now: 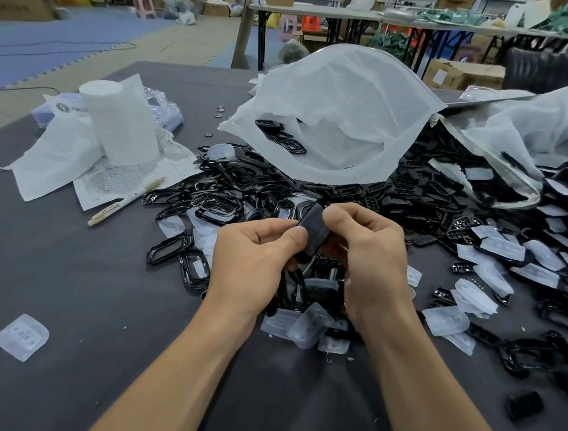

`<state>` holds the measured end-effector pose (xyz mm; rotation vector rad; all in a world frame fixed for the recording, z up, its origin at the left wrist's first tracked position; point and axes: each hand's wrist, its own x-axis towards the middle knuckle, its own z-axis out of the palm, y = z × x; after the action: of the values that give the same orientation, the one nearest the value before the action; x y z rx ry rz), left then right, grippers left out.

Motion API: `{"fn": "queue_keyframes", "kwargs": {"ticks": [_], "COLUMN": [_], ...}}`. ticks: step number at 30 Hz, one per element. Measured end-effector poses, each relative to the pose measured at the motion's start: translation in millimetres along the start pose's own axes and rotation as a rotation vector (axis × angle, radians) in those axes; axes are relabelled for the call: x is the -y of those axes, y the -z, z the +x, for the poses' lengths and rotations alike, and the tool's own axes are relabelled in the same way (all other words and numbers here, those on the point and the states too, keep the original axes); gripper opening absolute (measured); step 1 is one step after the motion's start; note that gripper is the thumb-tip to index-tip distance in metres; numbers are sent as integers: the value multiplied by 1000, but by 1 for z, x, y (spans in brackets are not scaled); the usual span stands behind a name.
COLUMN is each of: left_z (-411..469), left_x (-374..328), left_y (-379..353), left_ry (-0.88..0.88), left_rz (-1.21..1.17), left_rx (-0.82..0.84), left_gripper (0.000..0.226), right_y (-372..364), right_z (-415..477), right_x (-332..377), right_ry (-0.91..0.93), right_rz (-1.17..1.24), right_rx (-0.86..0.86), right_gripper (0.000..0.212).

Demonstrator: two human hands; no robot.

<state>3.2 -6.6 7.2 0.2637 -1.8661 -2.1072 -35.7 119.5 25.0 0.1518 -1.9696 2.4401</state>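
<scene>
Both hands meet over the middle of the dark table [79, 300] around one small black plastic part [315, 228]. My left hand [254, 261] pinches its lower left side with thumb and curled fingers. My right hand [371, 257] grips its upper right side, thumb on top. Much of the part is hidden by my fingers. Behind and to the right lies a large heap of black plastic frames [230, 190] mixed with translucent rubbery pads [311, 324].
An open white mesh bag [339, 117] holding a few black frames stands behind the heap; a second bag [540, 131] lies right. White paper roll [122, 125], sheets and a pen [122, 204] sit left. A lone pad [21, 336] lies near left; a black block [523, 404] right.
</scene>
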Motion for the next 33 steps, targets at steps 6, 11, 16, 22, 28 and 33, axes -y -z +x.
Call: {"fn": "queue_keyframes", "kwargs": {"ticks": [6, 11, 16, 22, 28, 33], "left_z": [0, 0, 6, 12, 14, 14], "left_x": [2, 4, -1, -3, -1, -4], "left_y": [-2, -1, 6, 13, 13, 12], "left_ry": [7, -11, -67, -39, -23, 20], "left_rz": [-40, 45, 49, 83, 22, -12], "left_rx": [-69, -82, -81, -67, -135, -170], "left_gripper": [9, 18, 21, 17, 13, 8], "right_y": [-1, 0, 1, 1, 0, -1], "right_z": [0, 2, 2, -1, -3, -3], "right_x": [-4, -8, -9, -9, -8, -6], "right_ry": [-11, 5, -7, -3, -6, 10], "right_rz": [-73, -180, -299, -435, -403, -372], "right_rx": [51, 4, 75, 156, 146, 166], "right_gripper": [6, 11, 10, 9, 11, 12]}}
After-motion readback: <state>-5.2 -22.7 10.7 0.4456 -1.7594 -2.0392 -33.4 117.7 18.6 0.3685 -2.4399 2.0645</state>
